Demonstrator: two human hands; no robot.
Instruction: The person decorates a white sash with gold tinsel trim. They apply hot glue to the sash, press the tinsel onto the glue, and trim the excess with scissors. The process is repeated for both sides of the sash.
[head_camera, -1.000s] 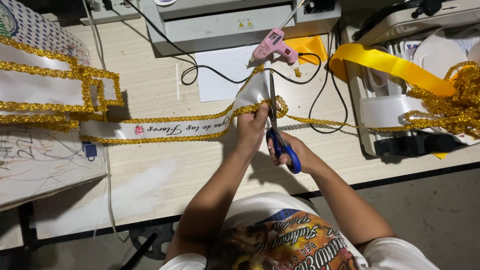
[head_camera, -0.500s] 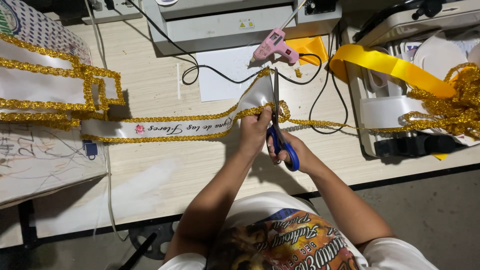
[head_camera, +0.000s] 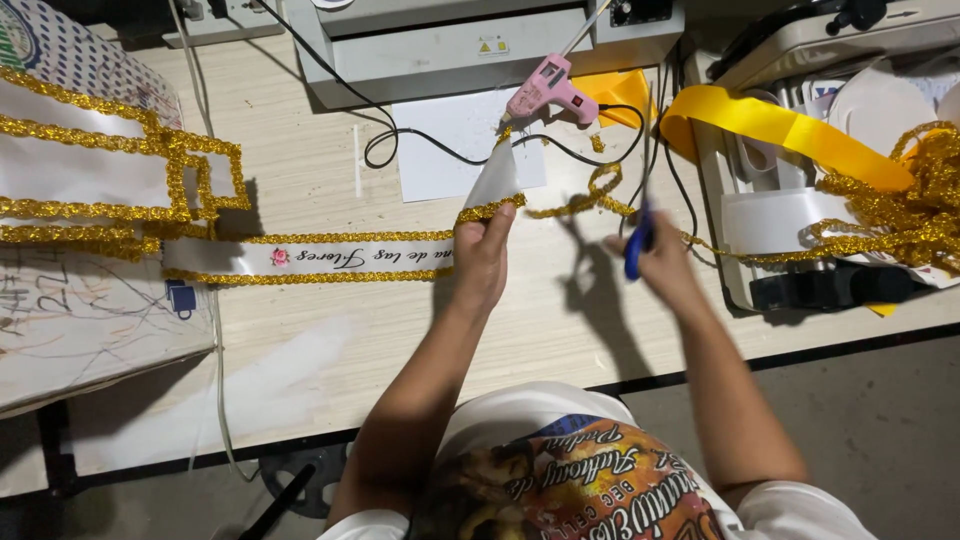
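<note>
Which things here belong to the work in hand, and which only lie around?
In use: left hand holding white sash with gold trim; right hand holding blue-handled scissors.
Lying about: pink glue gun, yellow ribbon, white paper sheet, grey machine.
</note>
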